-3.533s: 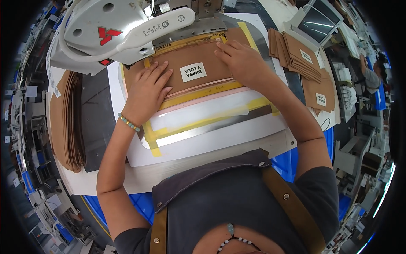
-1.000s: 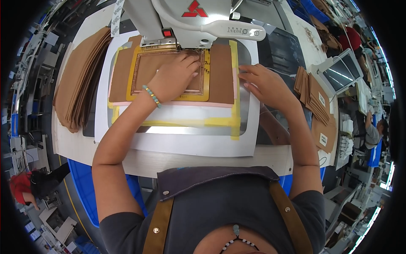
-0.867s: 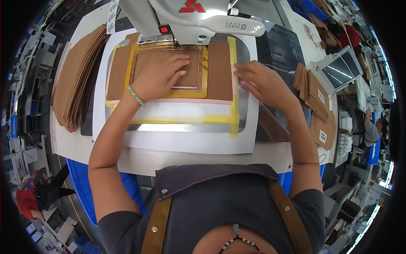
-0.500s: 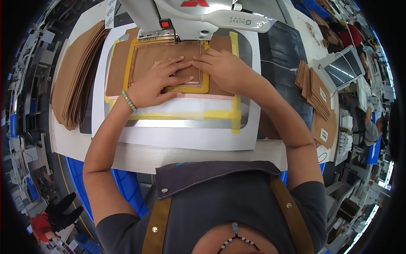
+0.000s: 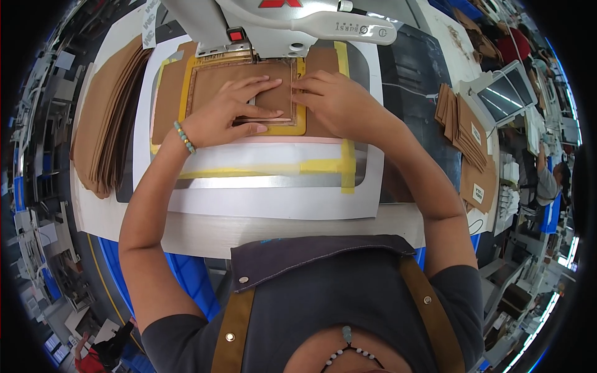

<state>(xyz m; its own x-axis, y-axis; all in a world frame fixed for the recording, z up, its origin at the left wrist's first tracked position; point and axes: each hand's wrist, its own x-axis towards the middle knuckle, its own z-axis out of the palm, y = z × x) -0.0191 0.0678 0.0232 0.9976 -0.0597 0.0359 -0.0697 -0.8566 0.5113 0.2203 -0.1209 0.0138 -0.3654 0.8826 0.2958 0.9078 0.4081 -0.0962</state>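
Observation:
A yellow rectangular frame (image 5: 286, 130) lies over a brown fabric-like panel (image 5: 166, 93) beneath a sewing machine head (image 5: 267, 45). My left hand (image 5: 221, 115), with a beaded bracelet at its wrist, rests open inside the frame's lower left part, fingers spread over the brown material. A small pale bit shows between its fingers, too covered to make out. At the frame's right side lies my right hand (image 5: 342, 102), fingers stretched toward the inner edge, the tips touching it. Between the two hands a strip of brown material is visible.
Stacked brown panels (image 5: 109, 118) stand at the left. Smaller brown pieces (image 5: 463, 127) with white labels lie at the right, by a tilted screen (image 5: 507, 96). Under the work is a white sheet (image 5: 273, 202) with yellow tape (image 5: 348, 165). Blue bins sit below the table edge.
My right hand has drawn slightly right, opening a gap between the two hands' fingertips. My left hand stays spread on the brown material. The whole view has shifted a little.

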